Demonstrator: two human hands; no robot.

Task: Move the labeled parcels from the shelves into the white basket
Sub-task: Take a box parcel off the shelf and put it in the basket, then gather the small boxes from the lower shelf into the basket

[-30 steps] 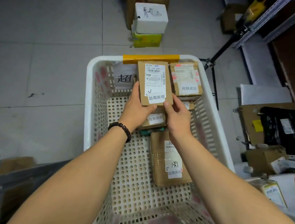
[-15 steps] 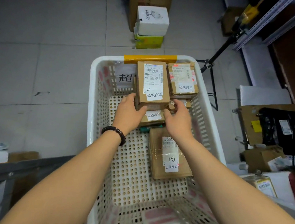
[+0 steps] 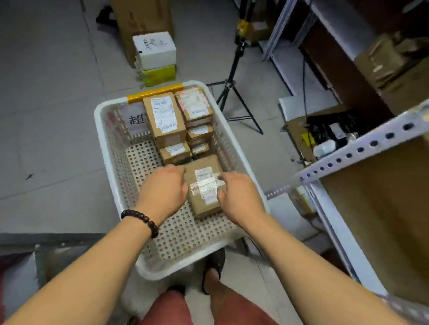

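Note:
The white perforated basket [image 3: 111, 151] stands on the floor in front of me. Several brown labeled parcels are stacked at its far end, the topmost [image 3: 164, 116] leaning by the yellow-taped rim. A flat brown parcel [image 3: 203, 187] lies on the basket floor just in front of the stack. My left hand [image 3: 165, 186], with a bead bracelet on the wrist, hovers at this parcel's left edge. At its right edge is my right hand [image 3: 239, 196]. Both hands have loosely curled fingers and hold nothing.
A metal shelf unit [image 3: 363, 146] with brown boxes rises close on the right. A black tripod [image 3: 233, 87] stands behind the basket's far right corner. A white foam box [image 3: 154, 50] on a yellow one sits on the floor beyond the basket. My legs are below.
Both hands let go of the parcel set on the far stack and drew back toward me, over the flat parcel. The view rose and swung right, toward the shelf.

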